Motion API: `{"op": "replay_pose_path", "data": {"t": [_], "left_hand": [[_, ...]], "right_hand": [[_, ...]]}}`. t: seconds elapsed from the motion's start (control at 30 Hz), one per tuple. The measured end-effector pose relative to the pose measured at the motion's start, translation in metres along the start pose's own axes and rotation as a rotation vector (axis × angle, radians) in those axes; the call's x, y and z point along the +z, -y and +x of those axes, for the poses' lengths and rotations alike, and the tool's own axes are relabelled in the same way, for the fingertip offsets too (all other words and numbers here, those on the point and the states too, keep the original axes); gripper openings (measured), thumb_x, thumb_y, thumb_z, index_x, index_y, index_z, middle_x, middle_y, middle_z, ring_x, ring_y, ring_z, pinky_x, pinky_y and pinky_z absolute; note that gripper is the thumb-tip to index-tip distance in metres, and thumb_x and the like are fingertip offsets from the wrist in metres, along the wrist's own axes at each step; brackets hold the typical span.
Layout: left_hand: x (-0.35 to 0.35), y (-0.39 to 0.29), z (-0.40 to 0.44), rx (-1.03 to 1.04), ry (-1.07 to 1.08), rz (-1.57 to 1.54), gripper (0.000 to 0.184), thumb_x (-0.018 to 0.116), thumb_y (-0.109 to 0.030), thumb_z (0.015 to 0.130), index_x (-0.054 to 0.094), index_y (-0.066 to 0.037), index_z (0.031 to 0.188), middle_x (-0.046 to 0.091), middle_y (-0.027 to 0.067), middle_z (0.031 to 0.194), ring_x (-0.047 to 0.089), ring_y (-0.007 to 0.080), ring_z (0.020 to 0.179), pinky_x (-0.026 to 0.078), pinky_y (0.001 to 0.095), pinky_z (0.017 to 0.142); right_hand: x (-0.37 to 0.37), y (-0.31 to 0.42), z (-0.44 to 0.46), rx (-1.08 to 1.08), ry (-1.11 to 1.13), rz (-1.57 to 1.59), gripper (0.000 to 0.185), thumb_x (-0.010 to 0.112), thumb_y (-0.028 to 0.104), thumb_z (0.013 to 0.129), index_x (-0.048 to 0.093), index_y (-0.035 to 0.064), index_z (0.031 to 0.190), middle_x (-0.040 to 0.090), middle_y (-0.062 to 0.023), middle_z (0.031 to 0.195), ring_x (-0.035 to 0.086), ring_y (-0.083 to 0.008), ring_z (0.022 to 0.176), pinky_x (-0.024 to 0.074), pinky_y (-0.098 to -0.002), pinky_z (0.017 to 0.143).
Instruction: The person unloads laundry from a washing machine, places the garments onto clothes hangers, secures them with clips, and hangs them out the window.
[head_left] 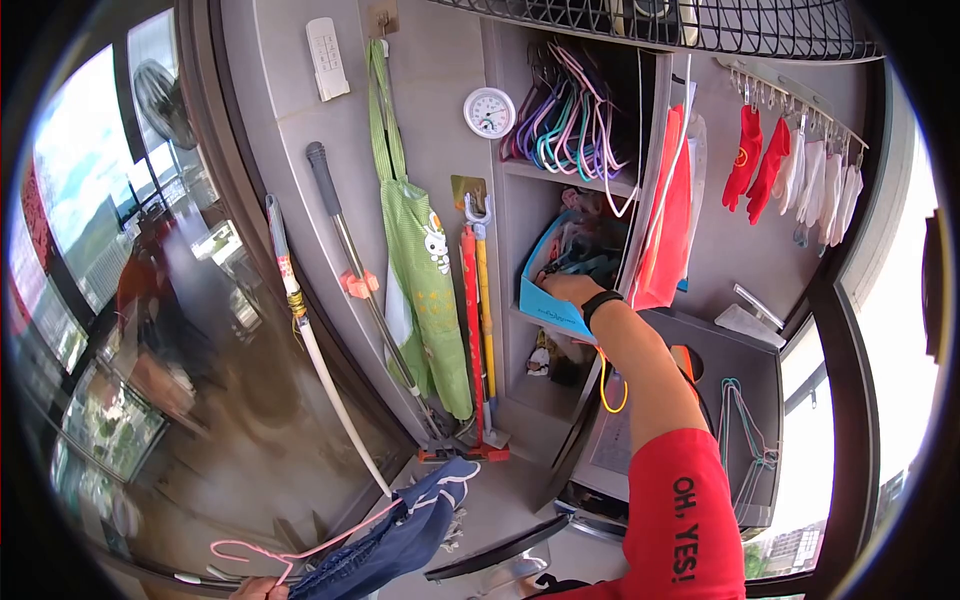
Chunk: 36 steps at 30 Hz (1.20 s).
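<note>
At the bottom edge, my left hand is closed around a pink clothes hanger. Dark blue shorts or trousers with pale trim hang from that hanger. My right arm, with a black wristband, stretches to a cabinet shelf. There my right hand reaches into a light blue box that contains a jumble of small items too mixed to name. Its fingertips are hidden among those contents, so whether they grip anything does not show.
Above the box, several coloured hangers hang in a compartment. A green apron and long poles line the wall at left. Socks dangle from a clip rack at right. Wire hangers lie on a grey surface below.
</note>
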<state>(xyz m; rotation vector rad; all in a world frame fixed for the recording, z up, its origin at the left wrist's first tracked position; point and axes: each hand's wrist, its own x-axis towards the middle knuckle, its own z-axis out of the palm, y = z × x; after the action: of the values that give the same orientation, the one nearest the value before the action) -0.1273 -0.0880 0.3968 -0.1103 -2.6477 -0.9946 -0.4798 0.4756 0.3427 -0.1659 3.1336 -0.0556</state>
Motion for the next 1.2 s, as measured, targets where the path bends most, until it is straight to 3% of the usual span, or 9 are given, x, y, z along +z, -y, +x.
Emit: {"op": "replay_pose_path", "data": {"t": [0.1,0.2,0.4,0.63,0.77,0.93,1.03,1.13,1.2], "left_hand": [[-0.001,0.003,-0.001,-0.010,0.008,0.008,0.009,0.063,-0.004,0.081,0.062,0.004,0.086,0.061,0.0086,0.076,0.053,0.0145,0.067,0.044,0.0270,0.063],[-0.004,0.002,-0.002,-0.023,0.017,0.013,0.011,0.063,-0.006,0.082,0.062,0.004,0.086,0.061,0.0083,0.075,0.053,0.0144,0.067,0.044,0.0269,0.062],[-0.007,0.004,-0.003,-0.028,0.003,-0.006,0.012,0.063,-0.007,0.082,0.061,0.004,0.085,0.059,0.0078,0.072,0.051,0.0141,0.064,0.043,0.0271,0.060],[-0.012,0.004,-0.006,-0.033,-0.003,0.027,0.011,0.063,-0.006,0.082,0.062,0.004,0.086,0.059,0.0071,0.071,0.050,0.0136,0.063,0.042,0.0261,0.059],[-0.012,0.005,-0.007,-0.032,-0.011,0.006,0.011,0.064,-0.006,0.082,0.062,0.004,0.086,0.058,0.0061,0.071,0.050,0.0130,0.064,0.042,0.0254,0.059],[-0.015,0.002,-0.003,-0.049,-0.007,-0.025,0.012,0.064,-0.007,0.082,0.063,0.003,0.087,0.059,0.0058,0.072,0.051,0.0113,0.066,0.043,0.0249,0.061],[-0.014,0.014,-0.007,-0.035,-0.016,-0.043,0.012,0.064,-0.007,0.082,0.064,0.001,0.091,0.063,0.0092,0.077,0.058,0.0149,0.069,0.046,0.0255,0.064],[-0.004,0.029,-0.006,0.066,-0.134,-0.147,0.016,0.068,-0.011,0.078,0.061,0.002,0.074,0.049,0.0031,0.056,0.046,0.0101,0.046,0.034,0.0234,0.043],[-0.006,0.033,-0.009,0.084,-0.149,-0.129,0.016,0.068,-0.012,0.078,0.062,0.002,0.074,0.050,0.0031,0.056,0.045,0.0087,0.047,0.034,0.0229,0.044]], "right_hand": [[0.006,-0.003,0.008,-0.022,-0.027,0.036,0.047,0.022,0.027,0.092,0.060,0.0006,0.096,0.061,-0.0209,0.099,0.056,-0.0346,0.099,0.0428,-0.0400,0.089],[0.013,-0.010,0.019,-0.027,-0.037,0.031,0.034,0.037,0.023,0.088,0.063,0.0051,0.100,0.061,-0.0197,0.104,0.059,-0.0345,0.096,0.0462,-0.0395,0.085],[0.016,-0.018,0.020,-0.149,-0.009,-0.063,0.030,0.043,0.022,0.084,0.065,0.0056,0.096,0.062,-0.0204,0.101,0.060,-0.0337,0.095,0.0466,-0.0401,0.084],[0.019,-0.044,0.046,0.101,-0.336,0.195,0.026,0.059,0.025,0.079,0.065,0.0067,0.096,0.065,-0.0147,0.091,0.063,-0.0309,0.085,0.0494,-0.0371,0.077],[0.006,-0.044,0.042,0.372,-0.551,0.895,0.022,0.055,0.020,0.083,0.065,0.0024,0.092,0.065,-0.0169,0.090,0.062,-0.0285,0.090,0.0494,-0.0368,0.076],[-0.040,0.005,-0.001,-0.007,-0.527,1.770,0.023,0.050,0.018,0.091,0.057,0.0006,0.105,0.061,-0.0052,0.091,0.060,-0.0147,0.083,0.0494,-0.0276,0.073],[-0.059,0.059,-0.043,-0.294,-0.350,1.951,0.023,0.052,0.018,0.091,0.055,0.0013,0.106,0.061,-0.0074,0.094,0.060,-0.0150,0.085,0.0488,-0.0288,0.079],[-0.052,0.093,-0.068,-0.442,-0.202,1.998,0.023,0.050,0.015,0.092,0.055,-0.0007,0.108,0.061,-0.0092,0.100,0.060,-0.0174,0.090,0.0483,-0.0298,0.083],[-0.050,0.114,-0.085,-0.499,-0.139,2.009,0.023,0.050,0.015,0.092,0.055,-0.0009,0.108,0.061,-0.0094,0.099,0.060,-0.0184,0.091,0.0484,-0.0304,0.083]]}}
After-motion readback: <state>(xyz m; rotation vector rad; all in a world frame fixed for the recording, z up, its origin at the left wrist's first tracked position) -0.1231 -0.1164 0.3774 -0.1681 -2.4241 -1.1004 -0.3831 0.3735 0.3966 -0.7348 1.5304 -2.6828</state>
